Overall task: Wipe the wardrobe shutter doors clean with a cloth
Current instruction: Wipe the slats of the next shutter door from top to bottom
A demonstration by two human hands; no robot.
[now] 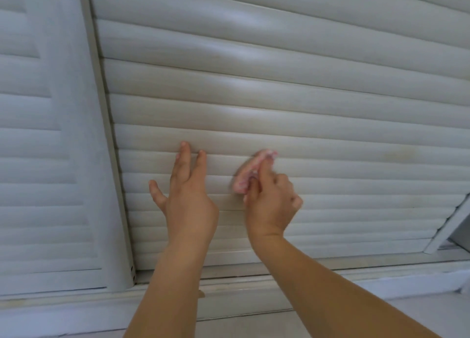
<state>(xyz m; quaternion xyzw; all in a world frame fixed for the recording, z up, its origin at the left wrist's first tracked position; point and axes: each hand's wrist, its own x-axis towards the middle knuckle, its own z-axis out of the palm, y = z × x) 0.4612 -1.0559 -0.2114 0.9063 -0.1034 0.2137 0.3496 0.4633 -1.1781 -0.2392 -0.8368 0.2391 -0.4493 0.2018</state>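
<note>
Right hand [272, 198] gripping pink cloth [250, 173] against unlabelled slatted shutter door [330, 124]

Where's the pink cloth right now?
In the head view, the pink cloth is just right of centre, gripped by the right hand against the shutter door, beside the left hand.

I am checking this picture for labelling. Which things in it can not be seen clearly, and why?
1. Pink cloth, head view: motion blur and the right hand gripping it hide its shape and size.
2. Left hand: seen from the back, so palm contact with the shutter door is hidden.
3. Shutter door: top and right cut off by the frame edge.
4. Dirt on the slats: too faint to judge.
</note>
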